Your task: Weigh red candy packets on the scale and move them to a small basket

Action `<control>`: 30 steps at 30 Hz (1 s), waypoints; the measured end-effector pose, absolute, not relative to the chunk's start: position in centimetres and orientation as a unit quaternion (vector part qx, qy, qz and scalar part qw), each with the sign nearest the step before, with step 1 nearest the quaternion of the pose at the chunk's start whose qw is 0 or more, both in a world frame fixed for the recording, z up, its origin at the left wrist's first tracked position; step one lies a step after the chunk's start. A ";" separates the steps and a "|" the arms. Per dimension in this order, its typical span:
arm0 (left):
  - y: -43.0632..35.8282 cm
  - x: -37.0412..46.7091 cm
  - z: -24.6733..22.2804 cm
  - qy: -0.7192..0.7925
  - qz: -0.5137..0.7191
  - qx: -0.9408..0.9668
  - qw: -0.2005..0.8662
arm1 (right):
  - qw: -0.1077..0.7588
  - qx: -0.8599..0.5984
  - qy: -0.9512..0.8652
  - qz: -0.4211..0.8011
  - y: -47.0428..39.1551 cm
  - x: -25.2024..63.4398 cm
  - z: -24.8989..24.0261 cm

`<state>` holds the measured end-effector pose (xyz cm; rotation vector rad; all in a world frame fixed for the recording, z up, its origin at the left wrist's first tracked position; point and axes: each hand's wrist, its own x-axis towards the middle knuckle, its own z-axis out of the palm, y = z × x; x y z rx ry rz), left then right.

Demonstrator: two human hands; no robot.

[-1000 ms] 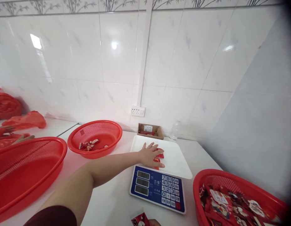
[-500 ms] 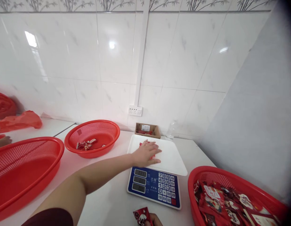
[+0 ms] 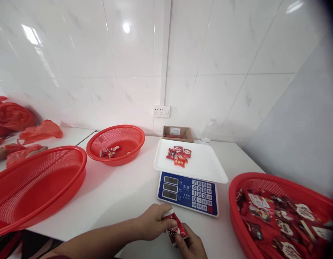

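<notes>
In front of the scale, my left hand [image 3: 153, 222] pinches the upper end of a red printed packet [image 3: 175, 226]. My right hand [image 3: 192, 244] grips the same packet from the lower right. Behind both hands stands a blue and white digital scale [image 3: 186, 192] with a keypad and three displays. Several small red packets [image 3: 179, 153] lie in a loose cluster on its white tray [image 3: 204, 165]. To the right, a red basket [image 3: 238, 212] holds many red and dark packets of various sizes.
A round red basket [image 3: 134, 154] holding a few packets sits left of the scale. Farther left is a large red basket [image 3: 77, 172], with red bags [image 3: 45, 132] and another person's hands behind it. A cardboard box [image 3: 186, 135] and a clear plastic container [image 3: 209, 131] stand by the wall.
My left hand has drawn back from the scale tray to the packet at my right hand, uncovering the small packets. The view has tilted down, and more of my right hand shows.
</notes>
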<state>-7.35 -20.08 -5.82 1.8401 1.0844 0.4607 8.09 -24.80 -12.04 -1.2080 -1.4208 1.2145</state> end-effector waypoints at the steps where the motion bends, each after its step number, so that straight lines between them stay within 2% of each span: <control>1: -20.2 -7.3 -5.7 0.434 0.196 0.737 0.480 | 0.436 -0.485 -0.574 0.495 -24.9 8.2 -11.8; 7: -20.4 -6.7 -6.1 0.417 0.234 0.641 0.600 | 0.455 -0.528 -0.514 0.500 -25.3 8.0 -11.1; 13: -20.2 -6.7 -7.0 0.384 0.228 0.533 0.718 | 0.448 -0.536 -0.528 0.482 -25.3 8.0 -10.9; 22: -20.3 -7.0 -7.1 0.358 0.238 0.517 0.741 | 0.442 -0.505 -0.533 0.514 -25.4 7.7 -10.3; 30: -20.3 -7.2 -7.2 0.375 0.213 0.534 0.727 | 0.430 -0.521 -0.560 0.480 -25.4 7.9 -10.9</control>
